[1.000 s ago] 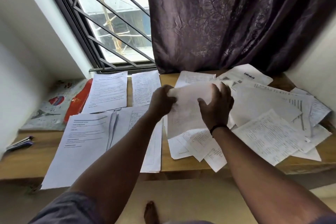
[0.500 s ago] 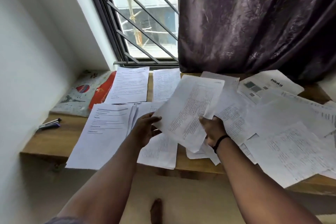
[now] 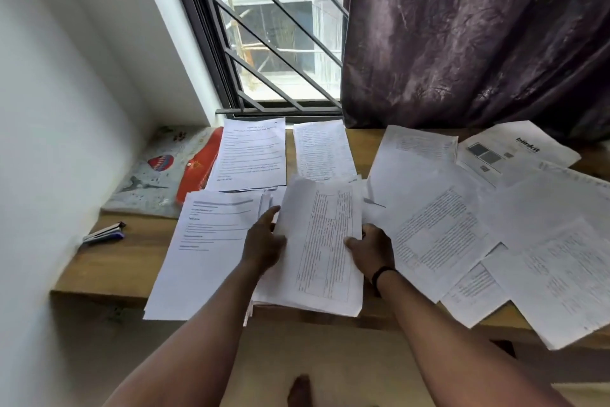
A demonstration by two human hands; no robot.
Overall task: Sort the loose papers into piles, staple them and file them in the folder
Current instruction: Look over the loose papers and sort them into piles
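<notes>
A printed sheet (image 3: 325,241) lies on the middle pile at the wooden desk's front edge, its left edge curled up. My left hand (image 3: 264,243) touches that left edge with straight fingers. My right hand (image 3: 371,248) holds the sheet's right edge, thumb on top. Sorted piles lie at the front left (image 3: 204,251), back left (image 3: 251,152) and back middle (image 3: 321,150). Loose papers (image 3: 462,235) are strewn over the right half. A red folder (image 3: 198,172) lies on a patterned folder (image 3: 145,175) at the far left. A blue and black stapler (image 3: 104,233) sits near the left wall.
The wooden desk (image 3: 109,274) meets a white wall on the left. A barred window (image 3: 277,43) and a dark curtain (image 3: 478,37) stand behind it. A sheet with a logo (image 3: 515,152) lies at the back right. Several papers overhang the front edge.
Both hands have carried the printed sheet from above the loose papers leftward and down onto the middle pile. The view has turned left.
</notes>
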